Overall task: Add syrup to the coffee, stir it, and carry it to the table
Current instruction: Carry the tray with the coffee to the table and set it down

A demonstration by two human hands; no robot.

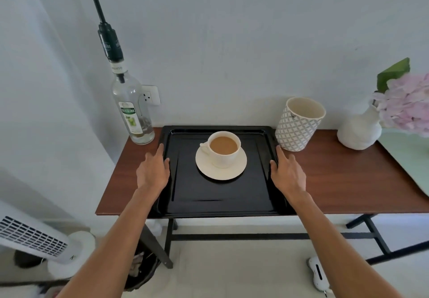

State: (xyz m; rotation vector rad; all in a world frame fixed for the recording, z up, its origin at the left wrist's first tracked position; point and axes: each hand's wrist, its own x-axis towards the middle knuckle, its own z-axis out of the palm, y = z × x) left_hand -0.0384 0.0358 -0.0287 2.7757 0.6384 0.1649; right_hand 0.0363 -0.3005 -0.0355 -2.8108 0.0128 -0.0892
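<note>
A white cup of milky coffee [223,148] stands on a white saucer [236,170] in the middle of a black tray [220,202]. The tray lies on a brown table [348,181] against the wall. My left hand [152,170] rests at the tray's left rim with the thumb over the edge. My right hand [287,172] rests the same way at the right rim. The fingers of both lie flat along the sides. A clear syrup bottle [132,109] with a tall black pump stands at the table's back left corner.
A patterned grey-and-white cup [298,126] stands just right of the tray. A white vase [359,130] with pink flowers is further right. A white fan [34,239] and a dark bin [141,272] stand on the floor to the left, below the table.
</note>
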